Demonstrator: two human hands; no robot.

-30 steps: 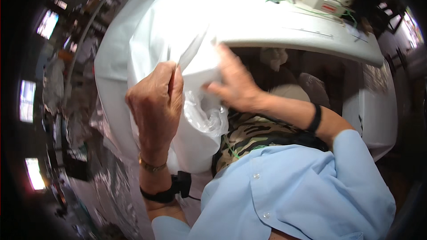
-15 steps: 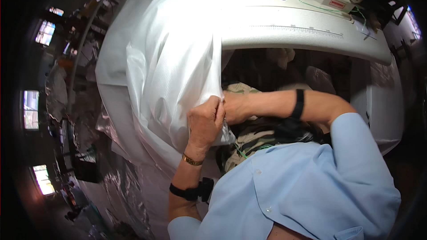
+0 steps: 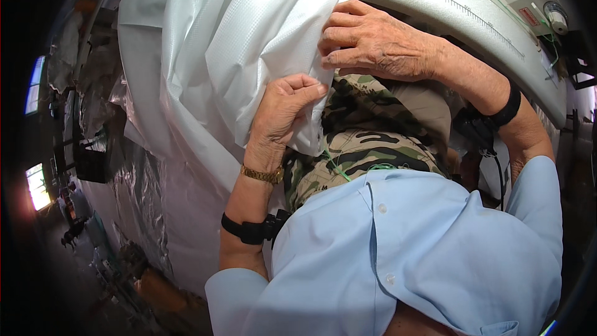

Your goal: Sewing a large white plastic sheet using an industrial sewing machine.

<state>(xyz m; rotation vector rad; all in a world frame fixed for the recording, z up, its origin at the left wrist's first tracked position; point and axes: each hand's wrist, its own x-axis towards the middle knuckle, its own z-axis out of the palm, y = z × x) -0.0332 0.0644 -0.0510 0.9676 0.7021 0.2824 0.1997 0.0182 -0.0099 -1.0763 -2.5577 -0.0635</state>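
Observation:
A large white woven plastic sheet (image 3: pixel 230 56) hangs in folds off the table edge and down beside my lap. My left hand (image 3: pixel 283 109) is closed on the sheet near its right edge, thumb pressed against the bent fingers. Farther up that same edge, my right hand (image 3: pixel 385 43) curls its fingers over the material; its thumb is hidden. The lower corner of the sheet hangs beside my camouflage-patterned trousers (image 3: pixel 385 149), below my left hand. Green thread (image 3: pixel 336 168) trails from near that corner across my lap.
A pale table edge with a printed ruler scale (image 3: pixel 448 3) curves across the upper right. Beyond it stands a white machine housing with a knob (image 3: pixel 555 17). A black cable (image 3: pixel 500 177) hangs by my right arm. Crumpled clear plastic (image 3: pixel 140 211) lies at the left.
My right hand has moved up and away from my left hand, along the sheet's edge. My left hand keeps its hold. The view has shifted, with the table now higher and tilted.

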